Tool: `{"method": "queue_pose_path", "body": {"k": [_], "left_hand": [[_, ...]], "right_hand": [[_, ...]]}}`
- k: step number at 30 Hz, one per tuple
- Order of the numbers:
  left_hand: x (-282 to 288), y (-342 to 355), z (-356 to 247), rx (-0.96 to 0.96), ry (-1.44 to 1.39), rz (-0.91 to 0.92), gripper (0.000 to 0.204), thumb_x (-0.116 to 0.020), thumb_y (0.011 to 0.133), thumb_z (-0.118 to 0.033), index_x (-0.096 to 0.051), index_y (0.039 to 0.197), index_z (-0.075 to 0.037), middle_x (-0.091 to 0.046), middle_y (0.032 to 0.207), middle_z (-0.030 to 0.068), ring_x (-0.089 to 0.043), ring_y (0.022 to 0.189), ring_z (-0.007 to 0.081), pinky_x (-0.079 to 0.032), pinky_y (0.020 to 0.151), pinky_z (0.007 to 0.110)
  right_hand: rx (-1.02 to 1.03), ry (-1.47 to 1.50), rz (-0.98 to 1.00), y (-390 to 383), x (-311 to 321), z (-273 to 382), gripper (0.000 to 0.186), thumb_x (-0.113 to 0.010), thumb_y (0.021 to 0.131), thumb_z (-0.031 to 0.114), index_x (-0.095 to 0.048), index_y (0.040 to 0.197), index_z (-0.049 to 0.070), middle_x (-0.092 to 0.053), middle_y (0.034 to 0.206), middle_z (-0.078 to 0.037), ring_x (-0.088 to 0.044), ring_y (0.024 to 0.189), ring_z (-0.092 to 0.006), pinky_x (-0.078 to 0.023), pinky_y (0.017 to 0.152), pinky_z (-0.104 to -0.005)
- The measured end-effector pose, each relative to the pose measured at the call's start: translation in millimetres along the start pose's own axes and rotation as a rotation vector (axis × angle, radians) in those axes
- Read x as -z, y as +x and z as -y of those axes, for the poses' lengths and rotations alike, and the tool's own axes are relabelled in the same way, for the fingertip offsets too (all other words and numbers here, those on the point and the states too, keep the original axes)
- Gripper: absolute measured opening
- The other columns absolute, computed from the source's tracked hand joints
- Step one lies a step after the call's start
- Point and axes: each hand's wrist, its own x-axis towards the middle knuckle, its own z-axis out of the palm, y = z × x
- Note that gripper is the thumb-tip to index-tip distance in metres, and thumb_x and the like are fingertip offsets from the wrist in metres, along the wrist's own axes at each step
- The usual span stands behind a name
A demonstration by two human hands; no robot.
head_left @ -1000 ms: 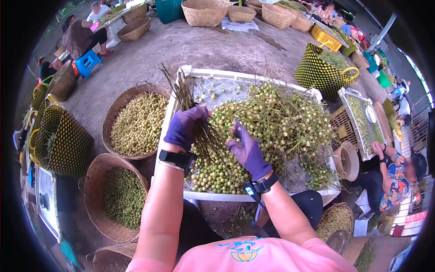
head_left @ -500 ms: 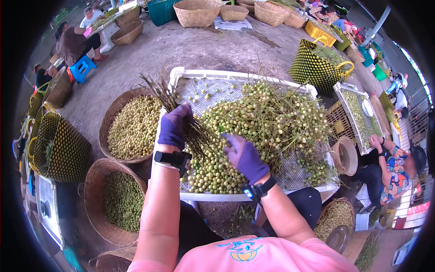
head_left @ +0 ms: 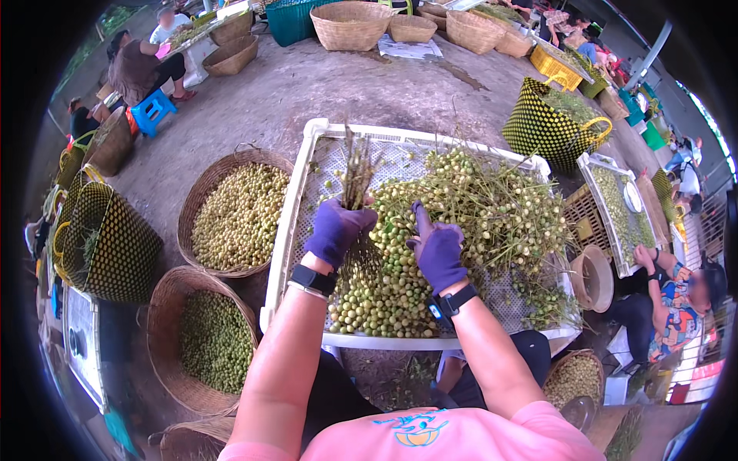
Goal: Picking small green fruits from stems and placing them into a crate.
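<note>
Over the tray: my left hand has swung its clenched stem bundle upright since a second ago.
Right grip: my right hand pinches stalks on the fruit pile.
Meaning: bundle looks stripped bare.
Tray: white tray holds 1 heap.

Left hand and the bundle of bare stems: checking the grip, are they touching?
Touching. The head view shows the left hand closed around the bundle of bare stems, which sticks up out of the fist.
</note>
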Motion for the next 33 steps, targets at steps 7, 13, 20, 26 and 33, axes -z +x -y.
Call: {"method": "queue_pose_path", "body": {"k": [7, 13, 20, 26, 33], "left_hand": [[-5.9, 22.4, 35.7, -0.336, 0.225, 0.341, 0.031, -0.075, 0.07, -0.018, -0.068, 0.092, 0.002, -0.066, 0.068, 0.0055, -0.057, 0.06, 0.0098, -0.047, 0.053, 0.029], [-4.9, 32.3, 50.0, -0.162, 0.265, 0.398, 0.029, -0.074, 0.07, -0.018, -0.067, 0.091, 0.001, -0.065, 0.071, 0.0035, -0.055, 0.063, 0.0091, -0.046, 0.053, 0.028], [-12.5, 4.3, 0.7, 0.04, 0.139, 0.102, 0.014, -0.067, 0.075, -0.017, -0.066, 0.075, -0.003, -0.061, 0.065, 0.0039, -0.055, 0.057, 0.0113, -0.043, 0.051, 0.027], [-1.7, 3.2, 8.1, -0.123, -0.295, 0.377, 0.018, -0.056, 0.084, -0.016, -0.065, 0.075, -0.004, -0.066, 0.078, 0.0068, -0.062, 0.073, 0.0154, -0.047, 0.068, 0.026], [-5.1, -7.2, 4.1, -0.536, 0.171, 0.532, 0.012, -0.057, 0.087, -0.004, -0.067, 0.088, -0.01, -0.07, 0.083, 0.0041, -0.067, 0.08, 0.0174, -0.051, 0.07, 0.028]], "right_hand": [[0.144, 0.097, -0.273, -13.3, 39.1, 27.4, 0.049, -0.075, 0.069, 0.017, -0.056, 0.113, 0.008, -0.062, 0.071, -0.006, -0.061, 0.071, -0.0308, -0.043, 0.073, -0.0441], [0.161, 0.305, -0.153, -6.4, 48.3, 8.7, 0.07, -0.077, 0.069, 0.024, -0.047, 0.131, 0.013, -0.067, 0.077, -0.006, -0.063, 0.068, -0.0277, -0.044, 0.066, -0.0411], [-0.037, 0.279, 0.154, -19.8, 40.5, -29.6, 0.048, -0.073, 0.075, 0.026, -0.06, 0.12, 0.014, -0.069, 0.086, -0.011, -0.068, 0.072, -0.0258, -0.05, 0.07, -0.0385], [-0.169, 0.892, -0.098, 15.4, 103.4, -6.7, 0.031, -0.065, 0.075, 0.005, -0.068, 0.106, 0.004, -0.068, 0.095, -0.018, -0.068, 0.081, -0.0218, -0.052, 0.072, -0.0316], [-0.017, 1.176, -0.166, 25.7, 100.4, 29.0, 0.033, -0.063, 0.072, -0.004, -0.068, 0.104, 0.002, -0.068, 0.088, -0.011, -0.065, 0.078, -0.0139, -0.051, 0.07, -0.0264]]}}
